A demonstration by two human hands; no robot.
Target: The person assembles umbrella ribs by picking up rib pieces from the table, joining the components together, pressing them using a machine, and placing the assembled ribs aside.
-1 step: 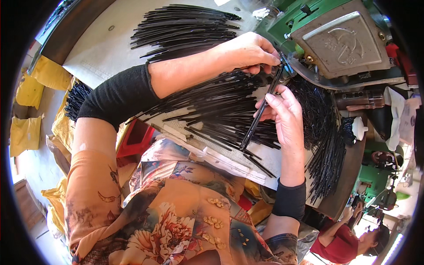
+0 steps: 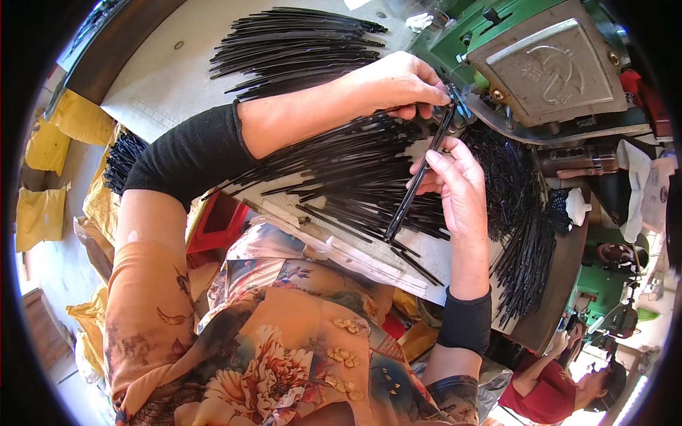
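A slim black rod (image 2: 405, 204), apparently umbrella ribs folded together, slants from the green machine down toward my body. My left hand (image 2: 406, 82) pinches its upper end between thumb and fingers, close to the machine's metal working point (image 2: 460, 106). Lower down, my right hand (image 2: 458, 177) grips the rod between thumb and fingertips. Beneath my hands lies a wide spread of similar black rods (image 2: 341, 160) on the pale tabletop (image 2: 160, 78). Another fanned pile of rods (image 2: 298, 42) lies beyond my left forearm.
The green machine (image 2: 440, 50) with its grey metal cover (image 2: 550, 67) stands at the far right. A dense black heap (image 2: 526, 277) hangs along the table's right edge. Near my lap is a red container (image 2: 219, 221). A person in red (image 2: 543, 390) works at lower right.
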